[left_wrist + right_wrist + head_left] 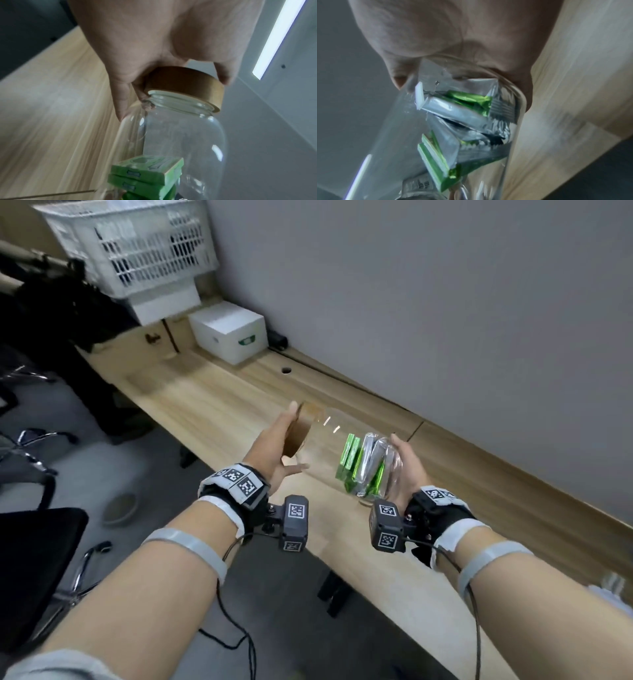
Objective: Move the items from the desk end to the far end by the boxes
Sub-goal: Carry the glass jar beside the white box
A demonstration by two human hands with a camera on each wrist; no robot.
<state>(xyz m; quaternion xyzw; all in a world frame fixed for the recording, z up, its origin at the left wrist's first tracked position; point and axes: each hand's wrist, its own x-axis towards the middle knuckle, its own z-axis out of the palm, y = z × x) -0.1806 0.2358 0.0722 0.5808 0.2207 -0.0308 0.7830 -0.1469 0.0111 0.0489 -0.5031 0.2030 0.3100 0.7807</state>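
Note:
A clear glass jar (325,440) with a round wooden lid (297,436) lies on its side in the air above the wooden desk (205,405). Green packets (349,460) and silver foil packets (371,463) are heaped at its base end. My left hand (274,451) grips the lid (185,83), its fingers curled round the rim. My right hand (409,465) cups the jar's base (513,86), fingers wrapped round the glass. In the left wrist view the green packets (145,174) show through the glass; in the right wrist view the foil packets (453,109) press against the base.
A white carton (229,335) stands at the desk's far end by the wall, beside a brown cardboard box (161,335) and under a white plastic basket (133,251). A cable hole (286,370) sits near the wall. Black office chairs (34,559) stand left of the desk.

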